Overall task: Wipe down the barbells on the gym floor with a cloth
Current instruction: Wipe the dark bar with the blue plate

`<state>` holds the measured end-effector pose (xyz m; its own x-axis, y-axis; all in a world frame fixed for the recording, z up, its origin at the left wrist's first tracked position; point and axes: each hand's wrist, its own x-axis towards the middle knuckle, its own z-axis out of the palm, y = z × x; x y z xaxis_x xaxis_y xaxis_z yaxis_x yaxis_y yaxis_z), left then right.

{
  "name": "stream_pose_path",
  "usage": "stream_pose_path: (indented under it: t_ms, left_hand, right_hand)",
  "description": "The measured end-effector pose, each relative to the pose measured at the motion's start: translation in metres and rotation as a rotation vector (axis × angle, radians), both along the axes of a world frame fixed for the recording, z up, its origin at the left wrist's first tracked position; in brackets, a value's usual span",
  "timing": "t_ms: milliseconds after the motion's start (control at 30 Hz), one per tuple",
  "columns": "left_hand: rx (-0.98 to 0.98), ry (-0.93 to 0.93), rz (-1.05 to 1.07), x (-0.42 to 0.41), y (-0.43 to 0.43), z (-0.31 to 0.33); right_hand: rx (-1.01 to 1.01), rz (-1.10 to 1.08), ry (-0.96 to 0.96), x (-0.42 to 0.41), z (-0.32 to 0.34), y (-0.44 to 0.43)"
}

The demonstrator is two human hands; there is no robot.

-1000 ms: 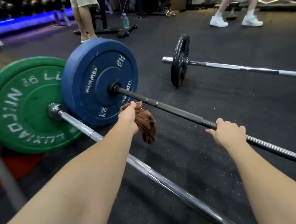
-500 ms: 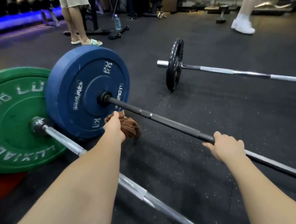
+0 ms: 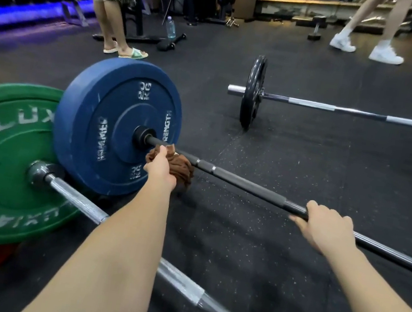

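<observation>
Our left hand (image 3: pixel 161 169) clutches the limp cloth (image 3: pixel 182 169) at the black bar (image 3: pixel 248 187); our right hand (image 3: pixel 328 229) grips it, likely heavy, rigid.

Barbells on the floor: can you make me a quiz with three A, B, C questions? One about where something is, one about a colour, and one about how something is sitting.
1. Where is the brown cloth?
A. At the dark bar, next to the blue plate
B. Inside a bucket
C. On a chair

2. What colour is the far plate?
A. Red
B. Black
C. Yellow

3. How is the blue plate sitting?
A. Lying flat
B. Leaning on a wall
C. Upright on its edge

Answers:
1 A, the cloth is bunched against the bar right beside the blue plate.
2 B, that thin plate is black.
3 C, it stands on its rim with the bar through its middle.
</observation>
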<state>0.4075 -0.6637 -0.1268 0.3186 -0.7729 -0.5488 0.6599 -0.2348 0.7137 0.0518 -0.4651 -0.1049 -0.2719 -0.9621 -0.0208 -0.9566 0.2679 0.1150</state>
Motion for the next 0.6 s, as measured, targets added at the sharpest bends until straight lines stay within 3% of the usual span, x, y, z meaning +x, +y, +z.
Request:
stream_pose_path:
  t_ms: [400, 600]
  left_hand:
    - [-0.1, 0.066, 0.081, -0.001, 0.015, 0.02]
    - [-0.042, 0.083, -0.012, -0.034, 0.033, 0.018]
  right_hand:
    - [-0.022, 0.027, -0.01, 0.001, 0.0, 0.008]
    - [-0.092, 0.044, 0.031, 0.001, -0.003, 0.012]
